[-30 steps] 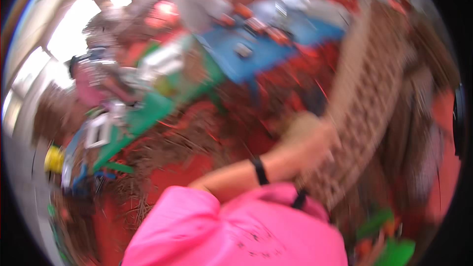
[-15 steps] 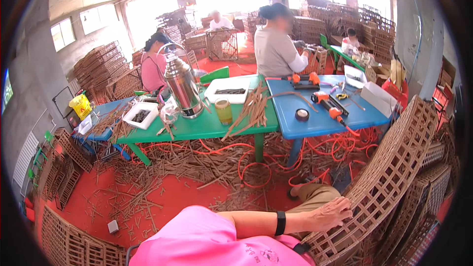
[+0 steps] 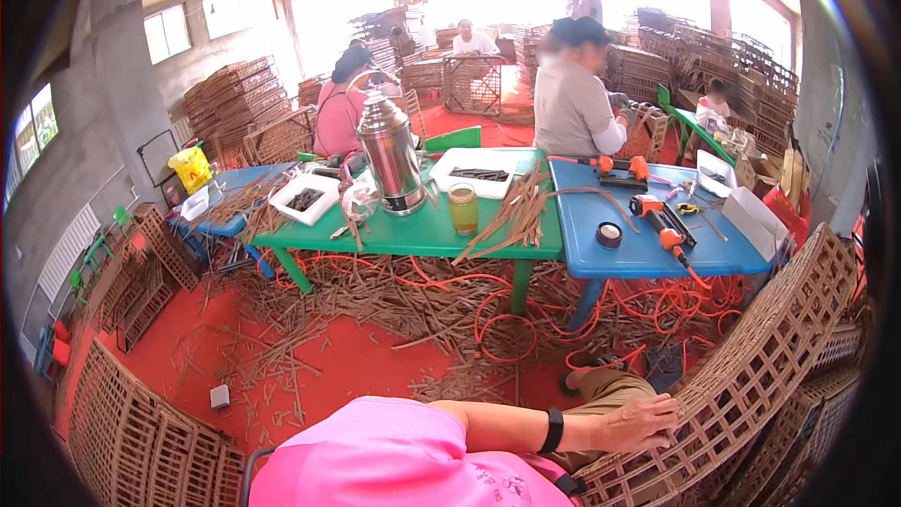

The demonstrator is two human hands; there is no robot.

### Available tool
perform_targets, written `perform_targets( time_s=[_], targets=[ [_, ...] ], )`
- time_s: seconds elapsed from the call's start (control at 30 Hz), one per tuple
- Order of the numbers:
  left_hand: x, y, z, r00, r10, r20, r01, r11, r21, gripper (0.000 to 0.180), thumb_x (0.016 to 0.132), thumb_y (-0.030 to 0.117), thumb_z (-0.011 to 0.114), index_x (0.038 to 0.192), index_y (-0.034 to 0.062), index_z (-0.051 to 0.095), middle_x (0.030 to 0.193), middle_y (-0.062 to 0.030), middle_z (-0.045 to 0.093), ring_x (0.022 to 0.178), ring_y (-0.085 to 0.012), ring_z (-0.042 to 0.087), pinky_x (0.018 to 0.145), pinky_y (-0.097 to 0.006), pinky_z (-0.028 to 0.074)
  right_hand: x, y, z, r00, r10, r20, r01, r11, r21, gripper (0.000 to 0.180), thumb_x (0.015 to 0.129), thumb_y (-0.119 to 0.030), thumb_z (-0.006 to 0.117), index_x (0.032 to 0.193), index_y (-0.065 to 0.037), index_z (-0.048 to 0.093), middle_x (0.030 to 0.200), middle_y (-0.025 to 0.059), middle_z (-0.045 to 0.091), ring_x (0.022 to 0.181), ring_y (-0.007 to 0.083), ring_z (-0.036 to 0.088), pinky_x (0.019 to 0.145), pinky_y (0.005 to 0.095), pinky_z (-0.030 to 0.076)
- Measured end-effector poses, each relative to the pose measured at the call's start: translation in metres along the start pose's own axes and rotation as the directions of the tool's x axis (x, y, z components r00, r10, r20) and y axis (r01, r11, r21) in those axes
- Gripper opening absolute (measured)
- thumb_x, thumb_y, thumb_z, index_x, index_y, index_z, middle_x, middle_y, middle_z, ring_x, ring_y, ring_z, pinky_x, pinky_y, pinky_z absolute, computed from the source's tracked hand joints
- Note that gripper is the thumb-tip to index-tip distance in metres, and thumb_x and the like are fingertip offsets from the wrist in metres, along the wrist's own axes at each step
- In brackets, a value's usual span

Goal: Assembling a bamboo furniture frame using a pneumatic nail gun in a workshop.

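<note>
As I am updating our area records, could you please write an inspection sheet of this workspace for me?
Surface: green table and blue table, side by side.
Job's things: curved woven lattice at the view's right; orange-and-black tools on the blue table.
Clutter: brown strips across the red floor and on the green table; metal flask and glass near white trays.
Hands: left hand with fingers on the lattice's edge, grip unclear; right hand not in view.
Cables: orange cables in loose loops on the floor beneath the tables.
Surroundings: co-workers beyond the tables; stacks of woven frames behind.
</note>
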State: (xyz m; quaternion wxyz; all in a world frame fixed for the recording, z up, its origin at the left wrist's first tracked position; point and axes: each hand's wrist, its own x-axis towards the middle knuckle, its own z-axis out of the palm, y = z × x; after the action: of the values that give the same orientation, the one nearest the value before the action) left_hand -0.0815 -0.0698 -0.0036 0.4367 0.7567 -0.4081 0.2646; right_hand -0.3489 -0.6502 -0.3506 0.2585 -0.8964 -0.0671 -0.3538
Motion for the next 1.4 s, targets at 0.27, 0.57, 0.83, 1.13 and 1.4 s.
perform_targets(
  time_s=[0.27,0.57,0.83,1.13,1.4],
  targets=[
    [-0.007,-0.003,0.010,0.993,-0.074,-0.089,0.076,0.997,0.018,0.028,0.081,0.012,0.076,0.093,0.0062,0.051,0.093,-0.0103,0.046,0.089,-0.0313,0.050,0.075,-0.042,0.043,0.218,-0.333,-0.051,0.936,0.241,0.256,-0.191,0.960,-0.204,0.056,0.093,-0.045,0.059,0.122,0.002,0.063,0.121,0.0262,0.061,0.111,0.0425,0.058,0.096,0.0497,0.046],
    [-0.013,-0.012,0.020,0.976,-0.074,-0.205,0.074,0.997,-0.009,0.027,0.086,0.016,0.074,0.091,0.0056,0.049,0.092,-0.0113,0.045,0.088,-0.0331,0.048,0.077,-0.043,0.042,0.231,-0.332,-0.042,0.969,0.148,0.198,-0.090,0.958,-0.272,0.041,0.094,-0.031,0.062,0.120,0.001,0.064,0.121,0.0247,0.062,0.108,0.0413,0.060,0.095,0.0480,0.048],
    [-0.009,-0.017,0.033,0.964,-0.048,-0.261,0.038,0.998,-0.044,0.027,0.089,0.015,0.071,0.085,0.0061,0.045,0.088,-0.0122,0.041,0.081,-0.0329,0.045,0.071,-0.043,0.039,0.245,-0.345,-0.006,0.973,0.168,0.157,-0.113,0.945,-0.308,0.038,0.094,-0.027,0.063,0.120,0.001,0.064,0.122,0.0245,0.062,0.108,0.0410,0.060,0.096,0.0478,0.048],
    [-0.008,-0.007,0.029,0.966,-0.032,-0.258,0.041,0.999,0.028,0.026,0.090,0.008,0.069,0.085,0.0049,0.044,0.087,-0.0116,0.041,0.080,-0.0317,0.046,0.070,-0.041,0.040,0.244,-0.316,0.008,0.982,0.168,0.085,-0.146,0.964,-0.222,0.040,0.094,-0.027,0.064,0.123,0.000,0.063,0.123,0.0242,0.062,0.109,0.0406,0.060,0.097,0.0480,0.047],
    [-0.006,-0.008,0.027,0.958,-0.097,-0.270,0.090,0.995,-0.038,0.026,0.089,0.007,0.069,0.082,0.0039,0.044,0.085,-0.0121,0.041,0.077,-0.0318,0.045,0.068,-0.041,0.040,0.237,-0.290,0.008,0.977,0.187,0.101,-0.168,0.971,-0.172,0.041,0.093,-0.026,0.065,0.125,0.000,0.061,0.124,0.0239,0.061,0.109,0.0402,0.060,0.098,0.0482,0.047]
  ],
)
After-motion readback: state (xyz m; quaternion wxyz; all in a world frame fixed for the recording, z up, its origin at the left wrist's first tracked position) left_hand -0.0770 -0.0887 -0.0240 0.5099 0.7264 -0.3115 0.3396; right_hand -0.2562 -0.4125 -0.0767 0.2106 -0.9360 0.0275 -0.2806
